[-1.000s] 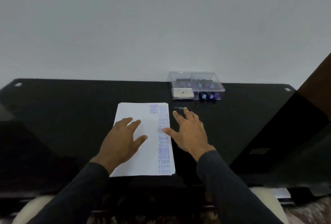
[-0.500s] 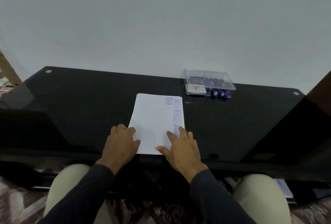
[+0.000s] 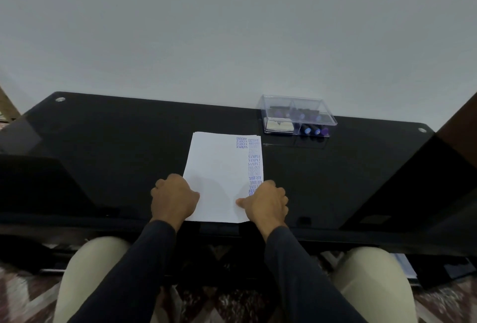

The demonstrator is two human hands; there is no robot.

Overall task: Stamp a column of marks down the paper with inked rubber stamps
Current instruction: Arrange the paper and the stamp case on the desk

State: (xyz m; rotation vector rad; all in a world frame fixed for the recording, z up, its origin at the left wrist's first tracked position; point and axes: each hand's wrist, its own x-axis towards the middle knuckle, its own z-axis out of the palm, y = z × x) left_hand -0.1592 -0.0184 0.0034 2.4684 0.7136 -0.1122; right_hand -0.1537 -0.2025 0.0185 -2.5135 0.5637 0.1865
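A clear plastic lidded box (image 3: 296, 116) sits at about 1 o'clock on the glossy black glass desk (image 3: 116, 157), against the pale wall. Inside it lie dark rubber stamps with blue and purple ends (image 3: 313, 130) and a flat pale ink pad (image 3: 280, 125). Nothing lies between the box and the white sheet of paper (image 3: 219, 167), which rests flat at the centre near edge of the desk. A column of blue stamped words runs down the sheet's right margin, with a short block at its top right.

Both hands are at 6 o'clock on the sheet's near end. The left hand (image 3: 173, 197) has fingers curled over the lower left edge, gripping the paper. The right hand (image 3: 267, 202) grips the lower right corner, thumb lying on the sheet, knuckles covering the lowest marks. Dark sleeves reach back over pale trousers.
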